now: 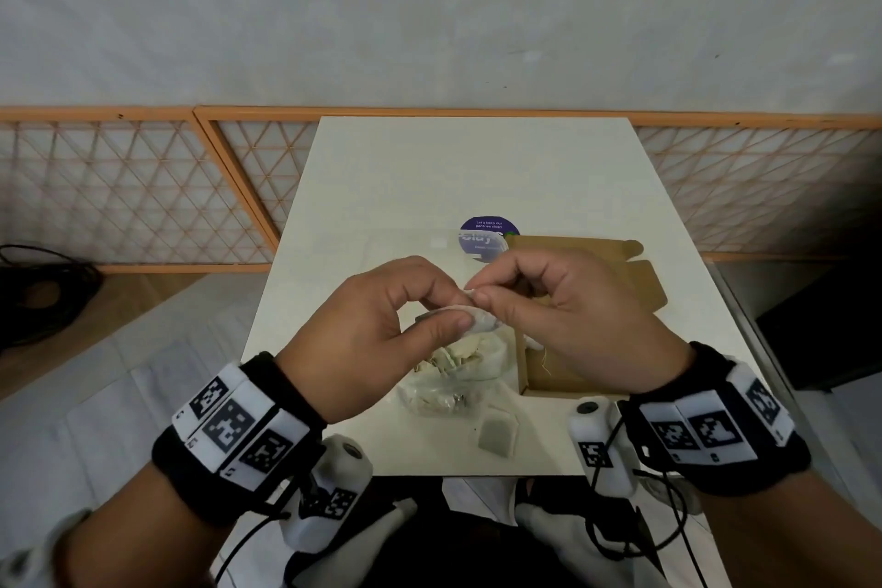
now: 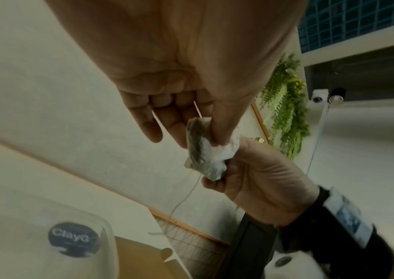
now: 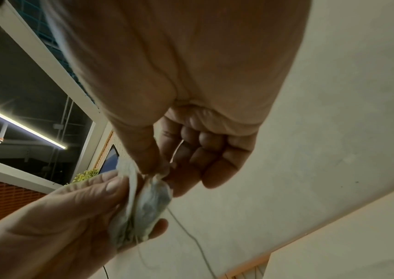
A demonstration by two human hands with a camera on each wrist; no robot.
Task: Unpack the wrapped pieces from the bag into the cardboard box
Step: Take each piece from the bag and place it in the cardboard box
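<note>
Both hands hold one white wrapped piece [image 1: 479, 319] in the air above the table. My left hand [image 1: 459, 311] grips its body between thumb and fingers, and my right hand [image 1: 477, 294] pinches its upper edge. In the left wrist view the piece [image 2: 203, 152] sits under my left thumb, with the right hand [image 2: 224, 168] on its far side. A thin string [image 3: 191, 236] hangs from the piece [image 3: 143, 205]. The clear bag [image 1: 446, 380] with several more pieces lies below the hands. The open cardboard box [image 1: 553, 372] stands just right of the bag.
One loose piece [image 1: 498, 437] lies on the white table [image 1: 429, 167] near its front edge. A clear plastic item with a round purple sticker [image 1: 489, 238] sits behind the box. An orange lattice screen [image 1: 143, 191] stands beyond the table.
</note>
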